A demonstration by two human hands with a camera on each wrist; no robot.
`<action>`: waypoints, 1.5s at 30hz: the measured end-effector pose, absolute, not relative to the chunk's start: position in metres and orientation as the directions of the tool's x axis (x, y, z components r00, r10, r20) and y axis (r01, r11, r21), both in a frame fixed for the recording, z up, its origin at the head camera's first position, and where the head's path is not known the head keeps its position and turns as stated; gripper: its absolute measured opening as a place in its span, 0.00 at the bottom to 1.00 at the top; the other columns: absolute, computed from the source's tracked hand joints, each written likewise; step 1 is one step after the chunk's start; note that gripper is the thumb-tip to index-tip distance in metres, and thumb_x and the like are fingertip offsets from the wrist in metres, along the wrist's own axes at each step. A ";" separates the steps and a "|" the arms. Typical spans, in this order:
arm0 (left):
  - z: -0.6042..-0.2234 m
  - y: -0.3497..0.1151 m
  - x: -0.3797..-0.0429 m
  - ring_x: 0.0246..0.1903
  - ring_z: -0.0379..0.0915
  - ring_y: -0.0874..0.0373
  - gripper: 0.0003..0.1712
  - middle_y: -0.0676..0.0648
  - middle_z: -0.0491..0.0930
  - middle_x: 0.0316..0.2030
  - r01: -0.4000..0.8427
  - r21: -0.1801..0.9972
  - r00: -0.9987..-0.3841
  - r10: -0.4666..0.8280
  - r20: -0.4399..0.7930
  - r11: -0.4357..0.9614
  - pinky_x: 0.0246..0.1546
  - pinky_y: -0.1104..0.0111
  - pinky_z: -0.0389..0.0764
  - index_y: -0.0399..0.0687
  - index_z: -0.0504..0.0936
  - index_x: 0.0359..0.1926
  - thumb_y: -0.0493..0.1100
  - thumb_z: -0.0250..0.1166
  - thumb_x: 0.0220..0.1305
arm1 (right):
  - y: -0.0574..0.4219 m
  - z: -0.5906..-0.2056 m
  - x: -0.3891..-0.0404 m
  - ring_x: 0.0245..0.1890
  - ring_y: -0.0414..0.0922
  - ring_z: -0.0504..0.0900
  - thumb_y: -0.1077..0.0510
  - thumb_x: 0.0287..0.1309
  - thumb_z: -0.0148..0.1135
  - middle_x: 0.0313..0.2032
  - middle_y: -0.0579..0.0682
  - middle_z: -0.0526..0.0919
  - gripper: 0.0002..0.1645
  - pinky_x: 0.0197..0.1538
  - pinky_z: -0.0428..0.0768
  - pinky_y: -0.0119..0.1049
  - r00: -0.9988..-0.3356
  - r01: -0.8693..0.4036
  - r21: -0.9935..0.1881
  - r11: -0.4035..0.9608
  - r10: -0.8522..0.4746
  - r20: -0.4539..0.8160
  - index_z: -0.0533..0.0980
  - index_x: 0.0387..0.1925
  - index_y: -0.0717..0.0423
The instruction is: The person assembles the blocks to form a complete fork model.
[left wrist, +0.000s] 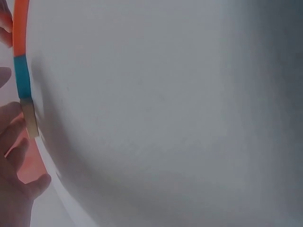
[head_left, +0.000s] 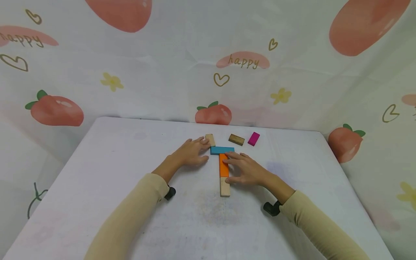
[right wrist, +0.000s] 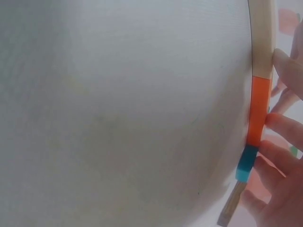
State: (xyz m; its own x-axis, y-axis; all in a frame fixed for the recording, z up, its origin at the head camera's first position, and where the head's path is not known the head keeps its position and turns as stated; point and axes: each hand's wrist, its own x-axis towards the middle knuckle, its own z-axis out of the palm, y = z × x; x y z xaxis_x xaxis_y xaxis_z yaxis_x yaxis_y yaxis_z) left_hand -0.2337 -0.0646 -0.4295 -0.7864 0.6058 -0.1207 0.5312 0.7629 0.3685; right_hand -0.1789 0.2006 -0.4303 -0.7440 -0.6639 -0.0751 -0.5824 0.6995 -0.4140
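Observation:
Several wooden blocks lie on the white table in a T-like layout. A blue block [head_left: 222, 150] runs crosswise, an orange block [head_left: 223, 167] extends from it toward me, and a pale wood block [head_left: 224, 189] continues that line. Another pale wood block [head_left: 210, 139] sits at the blue block's far left end. My left hand [head_left: 192, 152] has its fingertips at this far pale block, thumb spread away from it. My right hand [head_left: 249, 169] reaches in from the right, its fingers spread along the orange block [right wrist: 258, 109] and the blue block's right end, its thumb at the near pale block.
Behind the layout lie a brown wood block [head_left: 236, 139] and a magenta block [head_left: 254, 138]. A printed cloth [head_left: 162, 79] with fruit and flower pictures hangs beyond the table's back edge. Dark wrist cameras [head_left: 272, 208] show under both sleeves.

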 end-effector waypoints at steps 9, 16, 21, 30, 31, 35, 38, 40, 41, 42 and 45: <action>-0.431 -0.065 -0.237 0.75 0.49 0.48 0.34 0.46 0.62 0.73 0.549 0.363 -0.782 0.616 -0.095 0.753 0.70 0.41 0.54 0.46 0.70 0.71 0.54 0.56 0.67 | 0.201 -0.430 -0.179 0.73 0.53 0.61 0.37 0.54 0.69 0.71 0.55 0.66 0.42 0.72 0.54 0.61 -0.745 -0.585 -0.408 0.701 -0.663 -0.071 0.74 0.66 0.54; -0.434 -0.065 -0.237 0.75 0.49 0.48 0.33 0.47 0.64 0.72 0.543 0.366 -0.791 0.607 -0.078 0.756 0.70 0.40 0.53 0.47 0.71 0.70 0.53 0.58 0.67 | 0.201 -0.430 -0.179 0.73 0.54 0.61 0.36 0.55 0.69 0.72 0.55 0.65 0.43 0.72 0.54 0.61 -0.742 -0.587 -0.407 0.700 -0.666 -0.075 0.73 0.66 0.54; -0.434 -0.065 -0.237 0.75 0.49 0.48 0.33 0.47 0.64 0.72 0.549 0.356 -0.792 0.606 -0.068 0.757 0.70 0.41 0.53 0.47 0.71 0.70 0.53 0.58 0.67 | 0.200 -0.428 -0.178 0.73 0.54 0.61 0.37 0.54 0.69 0.71 0.56 0.66 0.43 0.71 0.54 0.61 -0.744 -0.587 -0.403 0.703 -0.664 -0.074 0.74 0.66 0.54; -0.433 -0.066 -0.236 0.75 0.49 0.48 0.33 0.47 0.65 0.71 0.557 0.348 -0.790 0.611 -0.061 0.754 0.70 0.42 0.54 0.46 0.72 0.69 0.53 0.57 0.66 | 0.199 -0.428 -0.177 0.73 0.54 0.60 0.37 0.54 0.69 0.72 0.56 0.65 0.43 0.72 0.54 0.61 -0.747 -0.579 -0.410 0.705 -0.660 -0.080 0.73 0.66 0.54; -0.433 -0.066 -0.236 0.75 0.49 0.48 0.33 0.47 0.65 0.71 0.558 0.349 -0.789 0.612 -0.060 0.753 0.70 0.42 0.54 0.46 0.72 0.69 0.53 0.57 0.66 | 0.199 -0.428 -0.177 0.73 0.53 0.60 0.37 0.54 0.69 0.72 0.55 0.65 0.43 0.72 0.54 0.60 -0.750 -0.573 -0.413 0.708 -0.656 -0.085 0.73 0.66 0.53; -0.434 -0.066 -0.236 0.75 0.50 0.48 0.32 0.47 0.65 0.71 0.562 0.353 -0.786 0.616 -0.054 0.748 0.70 0.43 0.54 0.46 0.72 0.69 0.52 0.57 0.67 | 0.200 -0.429 -0.178 0.74 0.53 0.59 0.37 0.54 0.69 0.72 0.55 0.65 0.43 0.72 0.53 0.60 -0.751 -0.570 -0.412 0.711 -0.655 -0.089 0.73 0.66 0.53; -0.434 -0.067 -0.236 0.75 0.50 0.48 0.32 0.47 0.65 0.71 0.563 0.361 -0.784 0.619 -0.053 0.744 0.70 0.44 0.55 0.46 0.72 0.69 0.52 0.57 0.67 | 0.200 -0.430 -0.178 0.73 0.53 0.60 0.37 0.54 0.69 0.72 0.55 0.65 0.43 0.72 0.53 0.60 -0.750 -0.573 -0.412 0.709 -0.656 -0.086 0.74 0.66 0.54; -0.434 -0.067 -0.237 0.75 0.50 0.48 0.32 0.47 0.65 0.71 0.564 0.365 -0.782 0.621 -0.052 0.741 0.70 0.44 0.55 0.46 0.72 0.69 0.52 0.57 0.67 | 0.200 -0.430 -0.178 0.73 0.53 0.60 0.37 0.54 0.69 0.72 0.55 0.65 0.43 0.72 0.54 0.60 -0.748 -0.576 -0.411 0.706 -0.658 -0.081 0.74 0.66 0.54; -0.434 -0.067 -0.237 0.75 0.50 0.48 0.32 0.47 0.65 0.71 0.565 0.364 -0.781 0.622 -0.052 0.740 0.70 0.45 0.56 0.46 0.72 0.69 0.52 0.56 0.67 | 0.200 -0.430 -0.178 0.73 0.53 0.60 0.37 0.54 0.69 0.72 0.55 0.65 0.42 0.72 0.54 0.60 -0.748 -0.577 -0.412 0.705 -0.659 -0.080 0.74 0.66 0.54; -0.434 -0.067 -0.237 0.75 0.50 0.49 0.32 0.48 0.65 0.71 0.566 0.365 -0.781 0.623 -0.051 0.739 0.70 0.45 0.56 0.46 0.72 0.69 0.52 0.56 0.67 | 0.200 -0.430 -0.178 0.73 0.53 0.60 0.37 0.54 0.69 0.72 0.55 0.65 0.42 0.72 0.54 0.60 -0.747 -0.578 -0.414 0.704 -0.660 -0.078 0.74 0.66 0.54; -0.434 -0.068 -0.237 0.75 0.50 0.48 0.32 0.47 0.66 0.71 0.571 0.368 -0.777 0.627 -0.046 0.734 0.70 0.46 0.57 0.46 0.72 0.69 0.52 0.56 0.67 | 0.200 -0.430 -0.178 0.73 0.53 0.60 0.38 0.54 0.70 0.72 0.55 0.65 0.42 0.72 0.54 0.60 -0.746 -0.580 -0.418 0.700 -0.662 -0.074 0.74 0.66 0.54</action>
